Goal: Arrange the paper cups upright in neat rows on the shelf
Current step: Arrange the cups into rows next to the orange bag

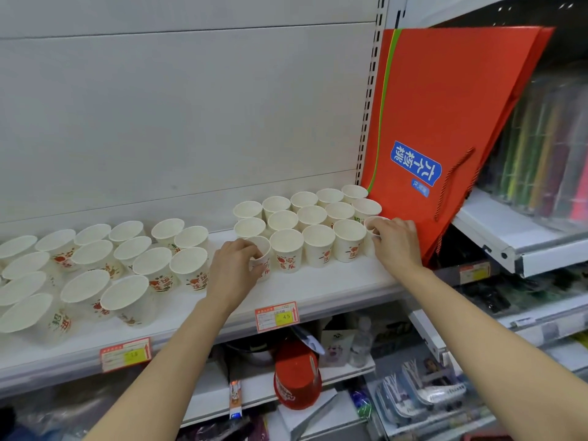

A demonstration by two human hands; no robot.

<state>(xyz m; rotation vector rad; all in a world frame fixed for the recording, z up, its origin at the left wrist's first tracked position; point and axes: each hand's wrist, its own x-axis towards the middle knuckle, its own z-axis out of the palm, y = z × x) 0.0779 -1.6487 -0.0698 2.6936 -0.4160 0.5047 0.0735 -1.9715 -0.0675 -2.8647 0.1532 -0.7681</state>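
While white paper cups with red print (288, 249) stand upright and empty on the white metal shelf (318, 288) | left hand (234, 265) clasps front-row cup (262, 249) | right hand (397, 240) pinches end cup (373, 225).

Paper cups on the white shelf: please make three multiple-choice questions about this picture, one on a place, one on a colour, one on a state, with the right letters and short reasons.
1. Where does the large red paper gift bag stand?
A. At the right end of the white metal shelf, beside the cups
B. At the left end
C. On the floor

2. What colour is the print on the white paper cups?
A. Blue
B. Mostly red
C. Black

3. What are the hands doing?
A. Both hang free
B. Only the left hand grips a cup
C. Each grips one cup

Answers:
1 A, the bag leans at the shelf's right end.
2 B, red characters show on the cup sides.
3 C, the left hand wraps the front-row left cup, and the right hand pinches the front-row right cup.
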